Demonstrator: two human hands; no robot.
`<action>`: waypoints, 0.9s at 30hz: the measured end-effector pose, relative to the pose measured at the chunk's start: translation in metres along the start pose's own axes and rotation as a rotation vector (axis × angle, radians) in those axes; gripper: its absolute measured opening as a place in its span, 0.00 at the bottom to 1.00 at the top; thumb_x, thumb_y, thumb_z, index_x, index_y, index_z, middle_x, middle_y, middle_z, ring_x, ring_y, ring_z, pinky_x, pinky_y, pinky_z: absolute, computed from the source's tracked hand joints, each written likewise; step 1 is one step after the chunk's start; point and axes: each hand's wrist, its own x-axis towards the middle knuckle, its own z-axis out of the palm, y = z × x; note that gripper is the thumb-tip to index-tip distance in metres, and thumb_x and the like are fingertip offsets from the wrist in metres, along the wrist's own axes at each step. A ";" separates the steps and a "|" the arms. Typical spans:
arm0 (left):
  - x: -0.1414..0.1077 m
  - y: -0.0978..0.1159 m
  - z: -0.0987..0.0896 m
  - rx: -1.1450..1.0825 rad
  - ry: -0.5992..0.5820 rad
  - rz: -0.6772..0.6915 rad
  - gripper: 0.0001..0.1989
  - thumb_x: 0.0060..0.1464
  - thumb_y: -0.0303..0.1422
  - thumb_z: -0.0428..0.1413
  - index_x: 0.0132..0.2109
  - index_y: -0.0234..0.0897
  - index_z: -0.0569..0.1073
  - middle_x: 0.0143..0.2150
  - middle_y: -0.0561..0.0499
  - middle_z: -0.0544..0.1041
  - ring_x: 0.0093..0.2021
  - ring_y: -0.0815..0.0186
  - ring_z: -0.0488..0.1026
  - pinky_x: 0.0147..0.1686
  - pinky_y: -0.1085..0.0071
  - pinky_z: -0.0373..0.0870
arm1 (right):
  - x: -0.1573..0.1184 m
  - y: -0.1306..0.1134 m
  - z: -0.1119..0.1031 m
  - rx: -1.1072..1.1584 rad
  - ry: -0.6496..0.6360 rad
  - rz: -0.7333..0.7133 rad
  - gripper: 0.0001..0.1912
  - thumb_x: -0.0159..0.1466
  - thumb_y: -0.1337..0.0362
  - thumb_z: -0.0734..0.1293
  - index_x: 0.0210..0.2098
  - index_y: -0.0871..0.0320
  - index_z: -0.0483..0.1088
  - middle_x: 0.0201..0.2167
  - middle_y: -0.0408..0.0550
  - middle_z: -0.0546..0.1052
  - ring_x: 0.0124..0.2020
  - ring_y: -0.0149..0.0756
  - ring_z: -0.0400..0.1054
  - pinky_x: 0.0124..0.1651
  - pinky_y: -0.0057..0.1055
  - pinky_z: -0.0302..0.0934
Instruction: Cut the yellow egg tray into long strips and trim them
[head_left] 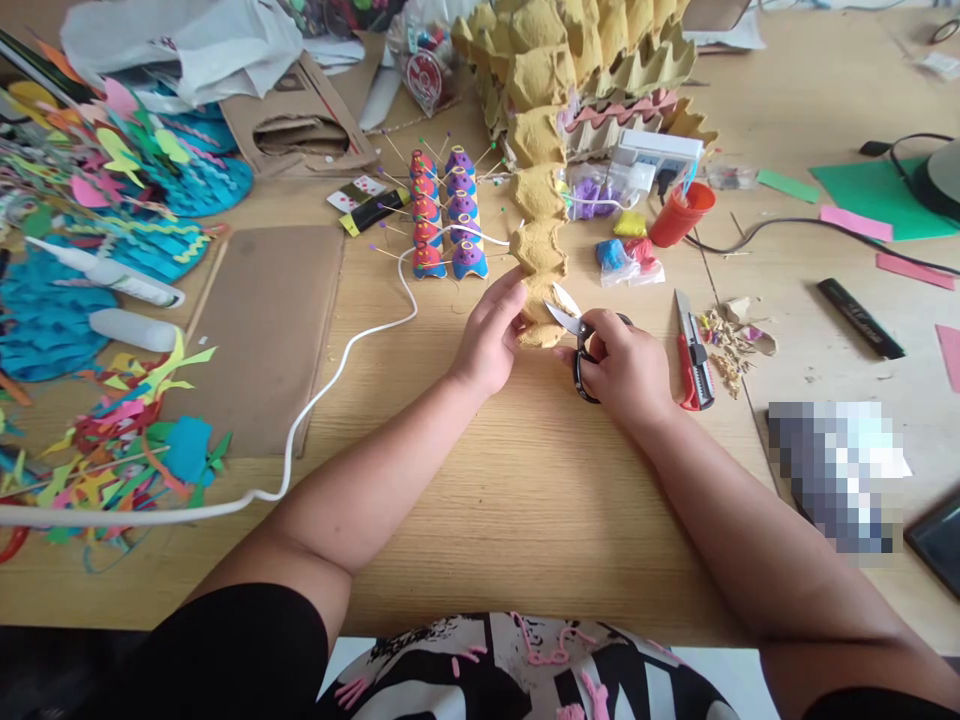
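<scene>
A long strip of yellow egg carton runs away from me over the table. My left hand grips its near end from the left side, fingers bent against the cardboard. In my right hand is a pair of black-handled scissors, its blades parted at the right edge of the strip's nearest cups. To the left of the strip stand two painted egg-carton caterpillars, one red and blue, the other purple and blue, with pins sticking out of them.
A red box cutter lies right of my hand beside cardboard scraps. Stacked egg trays stand behind, near a red cup. A white cable crosses the left side, over brown cardboard and by colourful paper cuttings.
</scene>
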 end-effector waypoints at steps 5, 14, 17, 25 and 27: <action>0.000 0.000 0.000 -0.014 0.023 -0.007 0.20 0.63 0.44 0.61 0.60 0.48 0.79 0.55 0.51 0.83 0.54 0.62 0.82 0.49 0.71 0.80 | 0.000 -0.001 -0.001 -0.011 -0.002 0.006 0.20 0.67 0.43 0.66 0.44 0.53 0.73 0.25 0.44 0.74 0.26 0.37 0.64 0.31 0.32 0.48; 0.000 -0.001 0.000 -0.035 0.045 -0.026 0.21 0.62 0.44 0.61 0.60 0.48 0.78 0.54 0.52 0.84 0.52 0.62 0.83 0.49 0.71 0.80 | 0.000 -0.001 -0.002 -0.023 -0.024 0.008 0.20 0.68 0.42 0.64 0.43 0.52 0.72 0.25 0.45 0.75 0.26 0.37 0.63 0.31 0.33 0.47; 0.000 -0.001 0.000 -0.022 0.026 -0.011 0.21 0.62 0.44 0.62 0.59 0.48 0.78 0.54 0.52 0.84 0.52 0.62 0.82 0.48 0.71 0.80 | 0.000 0.000 -0.002 -0.031 -0.025 0.002 0.21 0.69 0.42 0.64 0.43 0.52 0.72 0.26 0.45 0.75 0.26 0.38 0.63 0.31 0.33 0.47; 0.000 0.000 0.001 -0.022 0.055 -0.019 0.20 0.62 0.43 0.61 0.59 0.47 0.79 0.58 0.51 0.83 0.51 0.62 0.83 0.47 0.70 0.79 | 0.000 0.004 0.000 -0.095 -0.015 -0.004 0.19 0.68 0.43 0.65 0.45 0.51 0.72 0.27 0.46 0.76 0.26 0.39 0.65 0.30 0.34 0.46; 0.000 0.000 0.001 -0.031 0.043 -0.015 0.21 0.62 0.44 0.62 0.60 0.48 0.78 0.58 0.51 0.83 0.51 0.62 0.83 0.48 0.70 0.79 | 0.001 0.005 0.000 -0.112 -0.009 -0.003 0.19 0.68 0.43 0.65 0.45 0.51 0.72 0.27 0.46 0.77 0.26 0.40 0.65 0.30 0.33 0.45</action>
